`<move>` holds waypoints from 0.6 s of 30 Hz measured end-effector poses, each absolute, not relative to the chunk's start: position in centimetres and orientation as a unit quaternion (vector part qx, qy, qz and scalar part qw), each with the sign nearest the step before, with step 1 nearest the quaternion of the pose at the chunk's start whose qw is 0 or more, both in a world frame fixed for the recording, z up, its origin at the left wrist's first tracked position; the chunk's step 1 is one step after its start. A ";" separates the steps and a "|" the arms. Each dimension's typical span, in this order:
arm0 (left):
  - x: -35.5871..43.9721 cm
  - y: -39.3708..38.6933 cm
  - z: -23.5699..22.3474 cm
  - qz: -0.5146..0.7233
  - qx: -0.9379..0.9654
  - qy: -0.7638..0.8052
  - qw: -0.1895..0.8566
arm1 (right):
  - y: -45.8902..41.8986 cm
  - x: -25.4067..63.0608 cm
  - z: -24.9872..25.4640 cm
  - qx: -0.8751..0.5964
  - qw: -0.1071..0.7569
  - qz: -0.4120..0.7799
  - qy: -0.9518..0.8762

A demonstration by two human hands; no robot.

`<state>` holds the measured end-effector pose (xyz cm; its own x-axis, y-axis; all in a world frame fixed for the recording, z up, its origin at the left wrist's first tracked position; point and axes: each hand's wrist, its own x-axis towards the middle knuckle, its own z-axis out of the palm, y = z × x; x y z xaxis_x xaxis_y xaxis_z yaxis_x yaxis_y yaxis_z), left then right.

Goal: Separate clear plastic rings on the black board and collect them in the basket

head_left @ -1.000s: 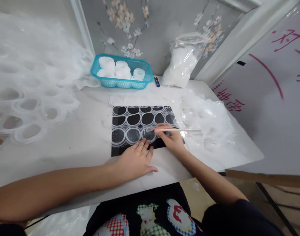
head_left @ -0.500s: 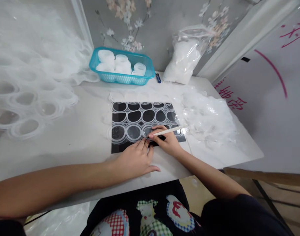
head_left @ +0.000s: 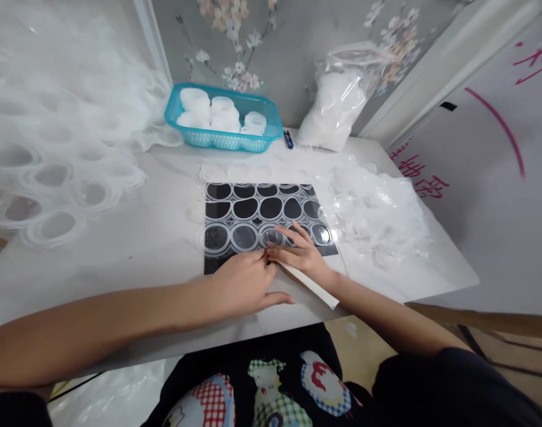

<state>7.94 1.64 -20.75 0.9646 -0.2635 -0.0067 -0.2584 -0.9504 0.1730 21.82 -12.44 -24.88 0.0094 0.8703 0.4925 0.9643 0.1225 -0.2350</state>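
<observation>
Both hands meet at the near edge of the ringed clear sheet (head_left: 258,208), which lies over a black board (head_left: 214,265) on the white table (head_left: 164,249). Left hand (head_left: 244,277) is palm down, loosely relaxed, thumb sticking well out to the side, fingertips resting by the front row; nothing shows in its grip. Right hand (head_left: 303,259) pinches a slim white stick (head_left: 313,286) between thumb and fingers, tail slanting toward the person, tip tucked beside the left fingers and too hidden to read, other fingers fanned across the front circles. Now the score, as far as it shows: the two rows farther back look deep black inside their rings, so I'd judge those cleared. Up front it's greyer and glossier, film seemingly present in the circles, so that row looks like what remains on this sheet. Beyond, white ring stacks (head_left: 254,123) sit in a blue basket (head_left: 276,127); crumpled clear film (head_left: 380,213) spreads at right, and a big heap of ringed sheets (head_left: 53,175) at left suggests plenty more.
</observation>
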 end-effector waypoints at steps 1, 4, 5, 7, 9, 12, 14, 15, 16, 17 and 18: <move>8.0 1.7 -20.5 -0.024 0.987 -0.128 0.096 | -12.4 21.9 -24.8 -0.653 0.263 -0.092 -0.704; 8.1 1.9 -20.1 -0.037 0.985 -0.101 0.133 | -11.9 22.5 -24.5 -0.674 0.245 -0.095 -0.690; 8.1 2.0 -20.1 -0.041 0.984 -0.089 0.146 | -11.5 22.9 -24.4 -0.685 0.248 -0.096 -0.679; 8.3 2.2 -20.1 -0.047 0.983 -0.068 0.166 | -10.5 24.3 -24.2 -0.715 0.278 -0.114 -0.631; 8.3 2.3 -20.1 -0.049 0.982 -0.064 0.172 | -9.5 26.3 -23.7 -0.762 0.345 -0.133 -0.532; 8.3 2.4 -20.1 -0.043 0.983 -0.085 0.155 | -9.0 29.5 -22.2 -0.797 0.444 -0.146 -0.383; 8.2 2.3 -20.1 -0.050 0.984 -0.095 0.140 | -9.9 31.6 -21.1 -0.786 0.486 -0.178 -0.337; 8.2 2.3 -20.0 -0.057 0.984 -0.098 0.135 | -10.7 32.5 -20.5 -0.782 0.495 -0.205 -0.318; 8.2 2.3 -20.0 -0.066 0.984 -0.102 0.131 | -11.8 33.5 -20.0 -0.784 0.495 -0.235 -0.292; 8.1 2.2 -20.0 -0.073 0.984 -0.107 0.125 | -13.0 34.4 -19.5 -0.795 0.477 -0.265 -0.266; 8.0 2.2 -19.9 -0.077 0.983 -0.113 0.119 | -14.3 35.3 -19.1 -0.820 0.435 -0.282 -0.243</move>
<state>8.00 2.22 -19.93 0.9627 -0.2407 -0.1239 -0.2043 -0.9462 0.2508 35.30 -14.28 -19.11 0.7226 0.1530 0.6741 0.6438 -0.5042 -0.5756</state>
